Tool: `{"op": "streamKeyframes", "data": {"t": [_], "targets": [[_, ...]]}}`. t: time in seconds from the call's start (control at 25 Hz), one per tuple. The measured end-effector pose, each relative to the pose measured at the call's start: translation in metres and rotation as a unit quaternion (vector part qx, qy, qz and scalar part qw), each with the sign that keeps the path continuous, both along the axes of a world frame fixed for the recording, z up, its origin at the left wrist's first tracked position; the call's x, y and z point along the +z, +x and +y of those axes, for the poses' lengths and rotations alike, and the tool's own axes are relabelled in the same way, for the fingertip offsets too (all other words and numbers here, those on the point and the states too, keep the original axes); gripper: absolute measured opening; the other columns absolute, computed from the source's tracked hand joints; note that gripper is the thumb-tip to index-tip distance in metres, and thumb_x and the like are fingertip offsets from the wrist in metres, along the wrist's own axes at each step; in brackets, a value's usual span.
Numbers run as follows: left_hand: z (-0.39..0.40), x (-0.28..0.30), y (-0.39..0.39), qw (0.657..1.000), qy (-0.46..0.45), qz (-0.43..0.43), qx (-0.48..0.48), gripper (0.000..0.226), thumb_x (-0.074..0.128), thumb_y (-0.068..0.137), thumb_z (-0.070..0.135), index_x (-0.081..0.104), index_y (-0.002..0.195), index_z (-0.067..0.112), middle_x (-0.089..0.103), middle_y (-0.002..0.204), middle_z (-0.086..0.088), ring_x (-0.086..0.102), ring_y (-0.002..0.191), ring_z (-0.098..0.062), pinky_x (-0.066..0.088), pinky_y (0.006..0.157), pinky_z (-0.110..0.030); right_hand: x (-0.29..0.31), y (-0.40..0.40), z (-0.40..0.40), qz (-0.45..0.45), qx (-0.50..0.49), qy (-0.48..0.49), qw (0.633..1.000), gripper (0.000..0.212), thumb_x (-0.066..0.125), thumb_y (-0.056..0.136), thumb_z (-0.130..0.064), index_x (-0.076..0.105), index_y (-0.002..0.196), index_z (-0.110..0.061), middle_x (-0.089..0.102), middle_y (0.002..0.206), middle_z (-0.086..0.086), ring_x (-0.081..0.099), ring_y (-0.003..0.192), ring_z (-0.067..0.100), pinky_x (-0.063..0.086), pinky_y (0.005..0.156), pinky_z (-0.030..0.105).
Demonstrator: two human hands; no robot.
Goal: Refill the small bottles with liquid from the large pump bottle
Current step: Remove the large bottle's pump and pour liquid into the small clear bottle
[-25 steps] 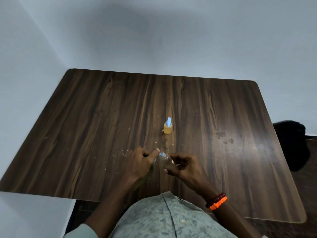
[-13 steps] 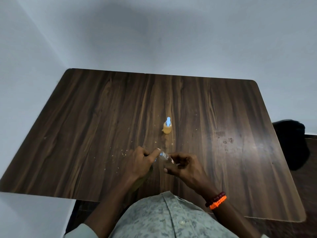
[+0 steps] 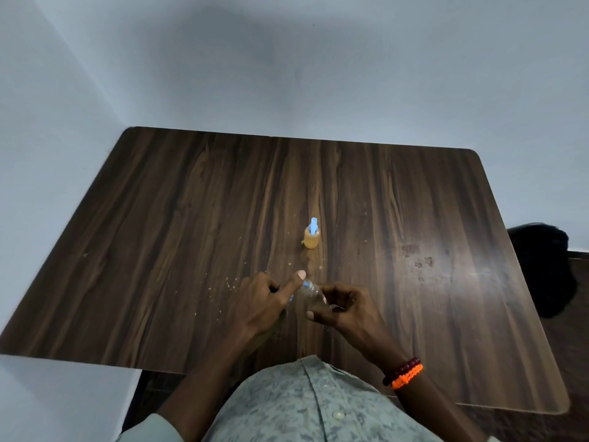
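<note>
Dark wood-grain table, pale crumbs scattered near centre. Left hand curled, thumb stretched onto blue cap end of small clear bottle; what fingers grip underneath, cannot tell. Bottle tilted, just above table's near edge, held between both hands. Small red mark on bottle, writing unreadable. Behind it, well apart, small amber-filled bottle upright with blue nozzle, no legible label. Right hand loosely cupped round clear bottle's base, fingertips pinching. Bead bracelets, maroon and orange, on right wrist.
</note>
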State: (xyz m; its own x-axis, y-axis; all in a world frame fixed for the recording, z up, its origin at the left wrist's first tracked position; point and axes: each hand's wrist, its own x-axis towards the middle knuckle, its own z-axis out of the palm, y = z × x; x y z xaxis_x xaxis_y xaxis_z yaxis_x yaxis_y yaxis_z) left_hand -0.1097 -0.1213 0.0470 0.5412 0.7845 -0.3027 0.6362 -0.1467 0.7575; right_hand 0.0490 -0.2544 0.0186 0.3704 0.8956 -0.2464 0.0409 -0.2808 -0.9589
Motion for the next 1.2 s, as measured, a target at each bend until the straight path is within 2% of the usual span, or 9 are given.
{"op": "streamKeyframes", "data": {"t": [0.12,0.24,0.44,0.56,0.68,0.76,0.88,1.04,1.2], "targets": [[-0.0029,-0.0003,-0.0003,1.000,-0.005,-0.027,0.015,0.110,0.037,0.069,0.096,0.064,0.066,-0.011,0.060,0.060,-0.023,0.051,0.056,-0.024,0.045,0.064,-0.036,0.0025,-0.0006,0.0029,0.010,-0.008,0.004,1.000,0.034,0.088,0.079,-0.004,0.077,0.110,-0.010,0.081,0.107,0.001,0.078,0.096,0.013,0.064,0.078,0.027],[-0.0023,0.0001,0.0006,1.000,0.017,-0.007,-0.002,0.101,0.039,0.072,0.087,0.069,0.069,-0.009,0.064,0.061,-0.024,0.051,0.054,-0.031,0.046,0.060,-0.041,0.0038,-0.0006,0.0031,0.000,0.000,0.004,1.000,0.033,0.086,0.079,-0.003,0.076,0.110,-0.009,0.080,0.108,0.003,0.076,0.096,0.012,0.064,0.080,0.029],[-0.0012,0.0014,-0.0004,0.999,0.034,0.006,-0.008,0.105,0.035,0.071,0.090,0.069,0.069,-0.009,0.051,0.053,-0.009,0.044,0.051,-0.018,0.038,0.058,-0.033,0.0058,-0.0018,0.0032,0.006,-0.001,0.001,1.000,0.034,0.087,0.079,-0.002,0.076,0.111,-0.005,0.080,0.107,0.006,0.076,0.089,0.011,0.061,0.072,0.023],[-0.0032,0.0011,-0.0011,1.000,0.026,-0.013,0.002,0.105,0.034,0.071,0.093,0.071,0.073,-0.006,0.059,0.059,-0.012,0.050,0.055,-0.018,0.041,0.060,-0.032,0.0070,-0.0009,0.0045,0.027,-0.008,0.008,1.000,0.035,0.087,0.079,0.000,0.075,0.111,-0.004,0.080,0.110,0.007,0.077,0.097,0.016,0.062,0.077,0.025],[-0.0039,0.0025,0.0001,0.999,0.047,-0.005,-0.008,0.091,0.038,0.073,0.083,0.074,0.069,0.000,0.064,0.060,-0.015,0.051,0.054,-0.018,0.039,0.059,-0.034,0.0069,-0.0019,0.0053,0.012,-0.003,-0.003,1.000,0.034,0.087,0.079,0.000,0.075,0.111,-0.003,0.079,0.109,0.008,0.075,0.087,0.007,0.059,0.073,0.022],[-0.0031,0.0030,0.0013,0.998,0.060,0.009,-0.008,0.087,0.040,0.075,0.080,0.072,0.066,-0.001,0.059,0.056,-0.016,0.047,0.052,-0.017,0.037,0.057,-0.034,0.0071,-0.0029,0.0045,0.002,0.004,-0.012,1.000,0.034,0.087,0.079,-0.001,0.075,0.111,-0.003,0.079,0.108,0.008,0.072,0.082,0.002,0.058,0.071,0.021],[-0.0020,0.0021,0.0003,0.999,0.046,0.009,-0.007,0.098,0.042,0.078,0.087,0.066,0.066,-0.008,0.050,0.052,-0.009,0.044,0.051,-0.016,0.037,0.058,-0.031,0.0071,-0.0019,0.0037,0.040,-0.008,0.003,0.999,0.034,0.085,0.079,0.002,0.074,0.110,-0.002,0.080,0.107,0.008,0.076,0.088,0.008,0.060,0.072,0.020],[-0.0013,0.0044,0.0007,1.000,0.014,-0.016,-0.009,0.103,0.038,0.073,0.088,0.067,0.069,-0.011,0.059,0.059,-0.024,0.050,0.055,-0.024,0.042,0.061,-0.037,0.0061,-0.0012,0.0052,0.067,-0.023,0.010,0.997,0.034,0.086,0.078,0.002,0.074,0.109,-0.002,0.080,0.108,0.009,0.077,0.095,0.015,0.061,0.073,0.022],[-0.0001,0.0074,0.0044,0.998,0.033,0.031,-0.037,0.092,0.040,0.070,0.082,0.068,0.064,-0.005,0.050,0.052,-0.002,0.044,0.053,-0.020,0.038,0.060,-0.035,0.0040,-0.0016,0.0037,0.051,-0.009,0.004,0.999,0.033,0.086,0.078,0.000,0.075,0.108,-0.006,0.079,0.107,0.006,0.076,0.091,0.010,0.060,0.072,0.020]]}}
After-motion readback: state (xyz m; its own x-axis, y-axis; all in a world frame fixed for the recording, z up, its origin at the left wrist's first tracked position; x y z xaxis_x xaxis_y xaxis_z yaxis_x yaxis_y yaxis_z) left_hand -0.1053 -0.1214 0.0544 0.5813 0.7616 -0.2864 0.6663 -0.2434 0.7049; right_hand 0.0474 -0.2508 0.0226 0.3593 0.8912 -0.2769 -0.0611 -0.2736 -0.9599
